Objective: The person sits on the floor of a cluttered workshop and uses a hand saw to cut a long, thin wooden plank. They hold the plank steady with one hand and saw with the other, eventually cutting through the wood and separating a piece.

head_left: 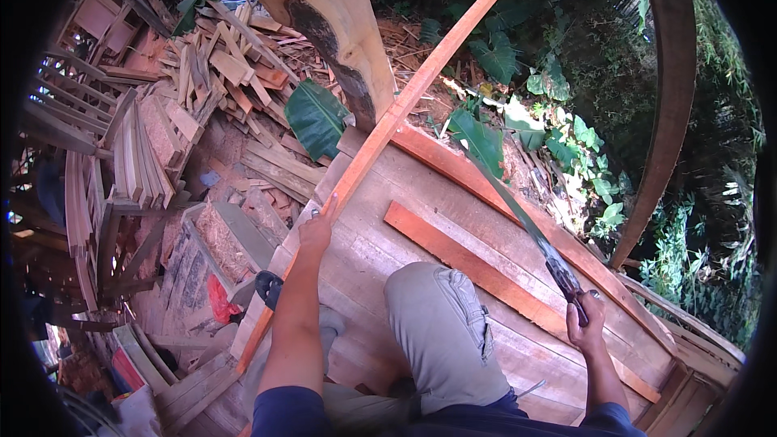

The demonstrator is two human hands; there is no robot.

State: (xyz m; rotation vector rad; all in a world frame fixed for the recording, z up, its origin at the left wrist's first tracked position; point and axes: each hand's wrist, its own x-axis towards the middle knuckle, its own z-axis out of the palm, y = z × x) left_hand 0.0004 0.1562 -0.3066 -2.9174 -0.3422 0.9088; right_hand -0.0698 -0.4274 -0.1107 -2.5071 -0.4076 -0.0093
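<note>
A long, narrow reddish wooden strip (380,136) slants across the plank platform (356,243) and sticks out past its far edge. My left hand (316,233) is closed on this strip about halfway along, with a finger stretched out over the wood. In my right hand (586,320) is the dark handle of a handsaw (522,214). Its long blade points up and to the left, apart from the strip. A shorter orange-brown board (473,269) lies on the planks between my two hands. My bent knee (437,332) rests over the platform.
Another reddish board (461,166) runs along the platform's far right edge. A thick pale timber (332,24) rises at the far end. Scrap wood (235,65) is heaped on the left, near a sawdust-filled wooden trough (222,235). A curved dark beam (668,97) and plants stand right.
</note>
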